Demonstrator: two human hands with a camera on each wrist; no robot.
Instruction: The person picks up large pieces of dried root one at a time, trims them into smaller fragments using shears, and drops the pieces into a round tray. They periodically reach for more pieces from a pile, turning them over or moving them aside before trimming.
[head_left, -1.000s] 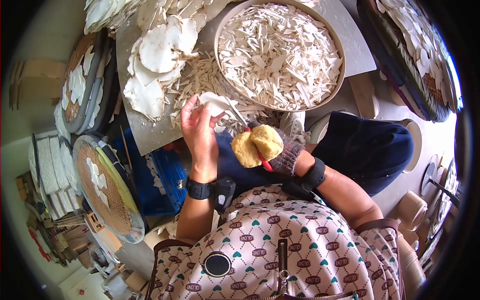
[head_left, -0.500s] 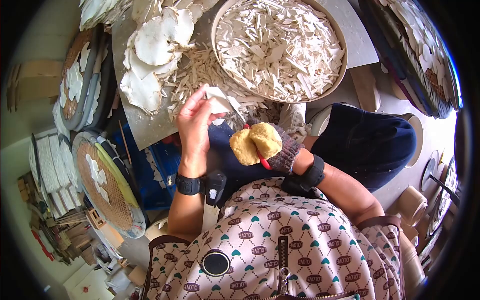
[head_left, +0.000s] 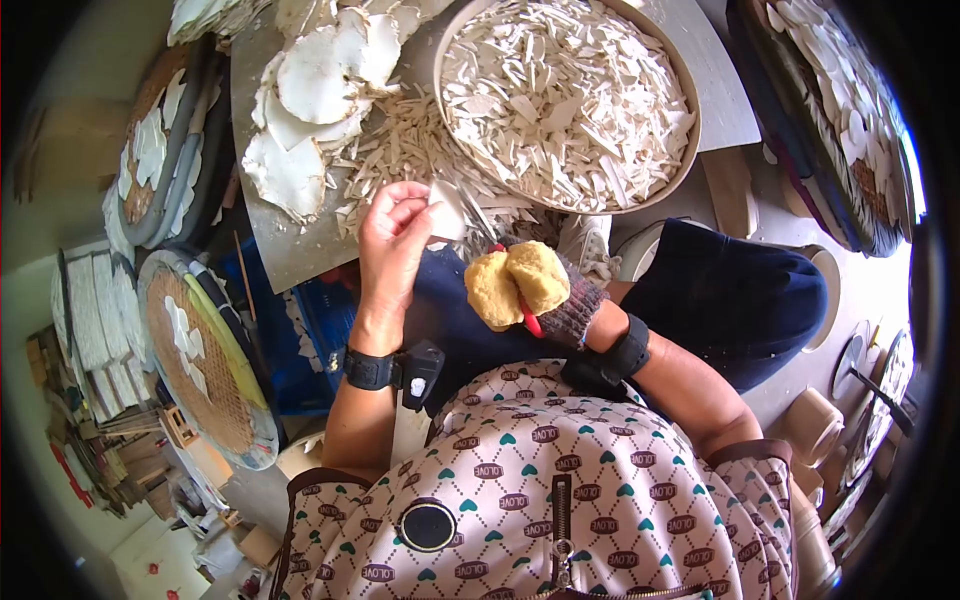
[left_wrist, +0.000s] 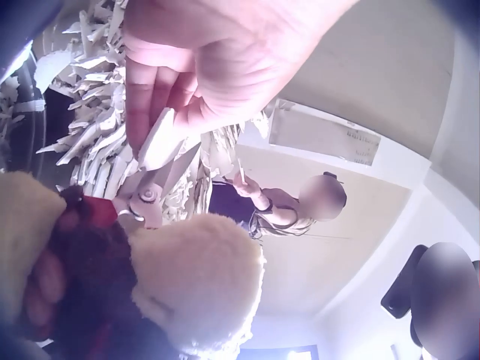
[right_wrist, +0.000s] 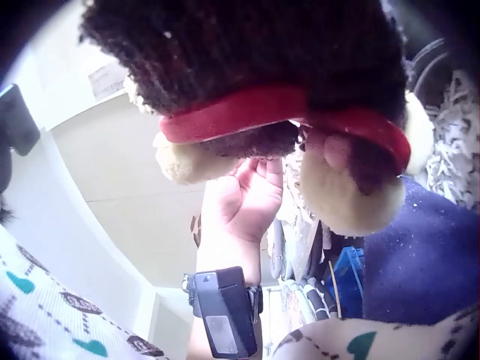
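Observation:
My left hand (head_left: 392, 245), bare, pinches a flat white piece (head_left: 446, 212) between thumb and fingers over the front edge of the table. In the left wrist view the piece (left_wrist: 159, 141) is seen nearly edge-on, just above the scissors' pivot (left_wrist: 148, 193). My right hand (head_left: 575, 300), in a dark knitted glove, grips red-handled scissors (head_left: 484, 218) with yellow foam padding (head_left: 515, 285) around the handles. The blades point up and left, beside the right edge of the white piece. The foam hides most of the right fingers in the head view.
A round tray (head_left: 600, 211) full of white strips stands on the metal table (head_left: 275, 255). Large pale slices (head_left: 320, 80) lie at its left, with loose strips (head_left: 400, 150) between. A blue crate (head_left: 325, 345) and woven racks (head_left: 215, 370) stand left. Another person (left_wrist: 281, 210) is farther off.
The white piece has turned from lying sideways to standing more upright beside the blades. My left fingers have curled in more, and the left wrist has shifted left. The right hand stays nearly still.

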